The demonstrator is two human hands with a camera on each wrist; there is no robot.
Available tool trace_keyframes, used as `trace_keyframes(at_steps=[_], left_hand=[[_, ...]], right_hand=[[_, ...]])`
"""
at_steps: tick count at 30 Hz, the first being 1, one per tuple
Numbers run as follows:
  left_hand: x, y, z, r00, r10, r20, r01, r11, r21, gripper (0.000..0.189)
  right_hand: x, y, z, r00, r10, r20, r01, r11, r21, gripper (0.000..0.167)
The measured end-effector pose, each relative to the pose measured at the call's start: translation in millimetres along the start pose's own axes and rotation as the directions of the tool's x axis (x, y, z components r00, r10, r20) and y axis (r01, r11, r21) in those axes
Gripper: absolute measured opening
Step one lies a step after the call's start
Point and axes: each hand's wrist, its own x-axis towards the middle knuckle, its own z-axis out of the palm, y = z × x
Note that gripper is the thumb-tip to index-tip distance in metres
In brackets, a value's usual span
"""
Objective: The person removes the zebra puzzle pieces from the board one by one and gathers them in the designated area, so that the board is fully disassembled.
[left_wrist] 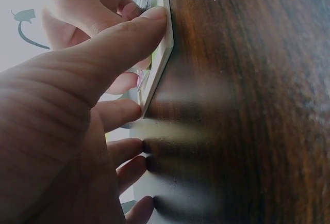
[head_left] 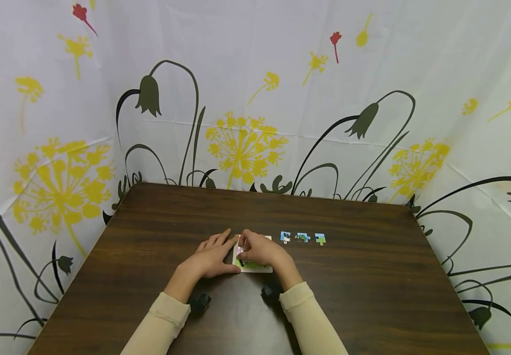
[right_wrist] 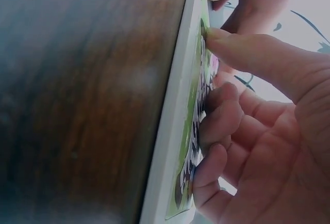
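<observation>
A small jigsaw puzzle board (head_left: 258, 269) with a pale frame and a green and pink picture lies on the table under both hands. My left hand (head_left: 213, 257) is along its left side, thumb on the near left corner and index finger at the far corner. The other left fingers rest straight on the wood. My right hand (head_left: 260, 250) bends over the picture, its thumb and index finger pinching a pinkish puzzle piece (head_left: 240, 250) at the left part of the board. In the right wrist view, the curled fingers (right_wrist: 221, 123) touch the picture; they hide much of it.
Right of the board, three loose puzzle pieces lie in a row: a left one (head_left: 285, 237), a middle one (head_left: 302, 237) and a right one (head_left: 320, 239). The dark wooden table (head_left: 370, 286) ends at a flower-printed curtain (head_left: 255, 98). Black wrist cameras (head_left: 200, 304) sit under the forearms.
</observation>
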Motion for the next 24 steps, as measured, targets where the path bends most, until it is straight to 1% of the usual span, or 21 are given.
trace_keyframes(at_steps=[7, 13, 18, 24], left_hand=[[-3.4, 2.7, -1.2, 1.0, 0.004, -0.004, -0.004, 1.0, -0.01, 0.1], [-10.4, 11.9, -9.1, 1.0, 0.012, 0.004, -0.012, 1.0, -0.007, 0.101], [-14.9, 18.0, -13.4, 1.0, 0.0, 0.022, 0.0, 1.0, 0.0, 0.098], [-20.5, 24.8, -17.8, 1.0, -0.006, 0.024, 0.006, 1.0, 0.027, 0.095]], right_hand=[[-2.6, -3.7, 0.3, 0.999, -0.019, -0.028, 0.018, 0.999, -0.036, 0.028], [-3.0, -5.1, 1.3, 0.998, -0.025, -0.053, 0.022, 0.998, -0.056, 0.028], [-3.1, -4.4, 1.1, 0.999, -0.034, -0.038, 0.032, 0.998, -0.048, 0.027], [-0.9, -1.1, 2.0, 0.999, -0.029, -0.022, 0.028, 0.999, -0.039, 0.027]])
